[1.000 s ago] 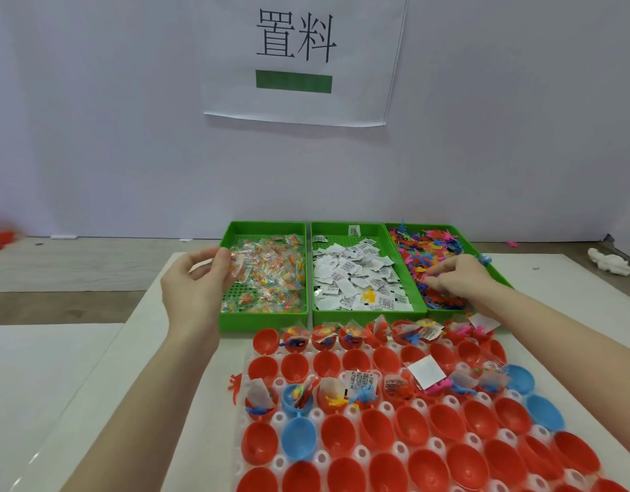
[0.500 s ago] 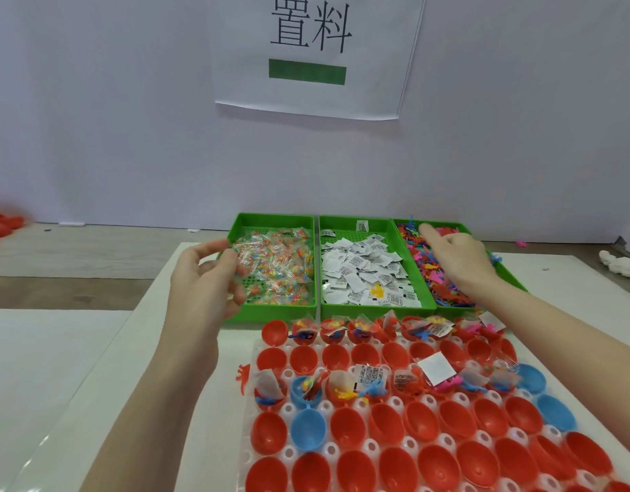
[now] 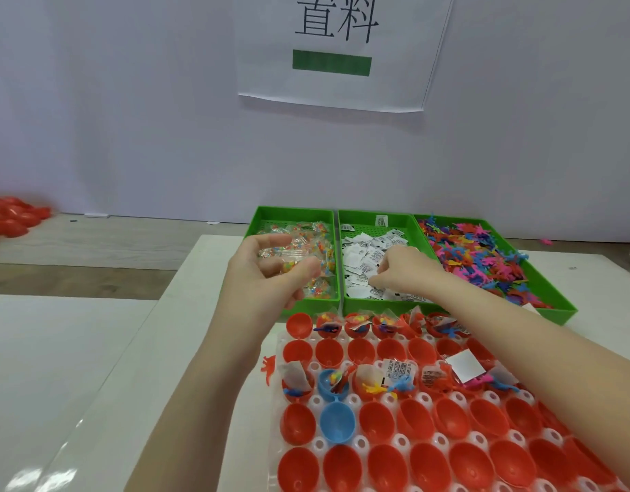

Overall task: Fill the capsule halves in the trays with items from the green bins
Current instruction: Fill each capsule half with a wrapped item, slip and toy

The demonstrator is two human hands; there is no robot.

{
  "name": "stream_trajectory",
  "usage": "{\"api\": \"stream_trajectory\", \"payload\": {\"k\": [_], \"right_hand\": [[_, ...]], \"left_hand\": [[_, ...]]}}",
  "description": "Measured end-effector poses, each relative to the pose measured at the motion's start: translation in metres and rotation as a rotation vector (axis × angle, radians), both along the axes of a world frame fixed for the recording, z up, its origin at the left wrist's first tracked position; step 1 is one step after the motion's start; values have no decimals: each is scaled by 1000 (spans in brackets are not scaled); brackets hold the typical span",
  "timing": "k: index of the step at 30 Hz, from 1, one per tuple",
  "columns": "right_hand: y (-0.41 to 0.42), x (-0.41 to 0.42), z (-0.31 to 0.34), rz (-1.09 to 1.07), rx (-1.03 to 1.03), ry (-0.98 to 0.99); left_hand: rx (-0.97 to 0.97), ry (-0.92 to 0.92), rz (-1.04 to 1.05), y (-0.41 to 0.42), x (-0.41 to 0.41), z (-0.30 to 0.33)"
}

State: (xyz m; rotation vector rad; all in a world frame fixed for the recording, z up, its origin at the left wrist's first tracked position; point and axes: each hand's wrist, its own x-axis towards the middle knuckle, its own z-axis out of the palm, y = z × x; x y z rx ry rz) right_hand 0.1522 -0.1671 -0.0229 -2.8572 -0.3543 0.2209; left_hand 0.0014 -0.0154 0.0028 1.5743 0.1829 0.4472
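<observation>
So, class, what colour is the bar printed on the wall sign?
Green bar on the white wall sign, head view.

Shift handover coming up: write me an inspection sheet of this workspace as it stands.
Surface: white table, glossy clear sheet near the front.
Job's things: three green bins: clear packets, white paper slips, coloured plastic figures. White tray of capsule halves, mostly red, two blue; back row and third row hold items, the rest empty.
Clutter: orange figure beside the tray; red capsule halves far left.
Hands: left hand pinches a clear packet; right hand picks among the slips.
Cables: nothing seen.
Surroundings: white wall, printed sign with a green bar.
</observation>
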Motion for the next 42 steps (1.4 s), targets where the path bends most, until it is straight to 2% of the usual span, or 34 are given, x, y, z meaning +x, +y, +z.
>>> {"api": "stream_trajectory", "payload": {"k": [5,8,13,17,20,24,27,30,38,42], "right_hand": [[-1,1,5,-28,99,28],[-7,-1,11,-55,244,-16],[-18,-25,35,-93,693,-11],[-38,-79,62,92,1051,200],[-50,-118,70,228,1048,263],[-65,-139,67,161,1029,124],[-75,-146,60,112,983,-10],[-85,-152,56,62,969,-116],[-103,-166,58,85,1097,-57],[-107,-172,60,224,992,-118]], "left_hand": [[-7,-2,9,0,0,-1],[-18,-6,11,-3,1,-2],[-118,17,-42,-15,3,0],[-282,116,-279,-30,1,6],[-384,173,-470,-46,-4,11],[-432,179,-656,-71,-13,18],[-409,203,-653,-84,-17,19],[-199,123,-621,-95,-22,15],[-119,46,-561,-101,-28,11],[-10,34,-622,-102,-30,11]]}}
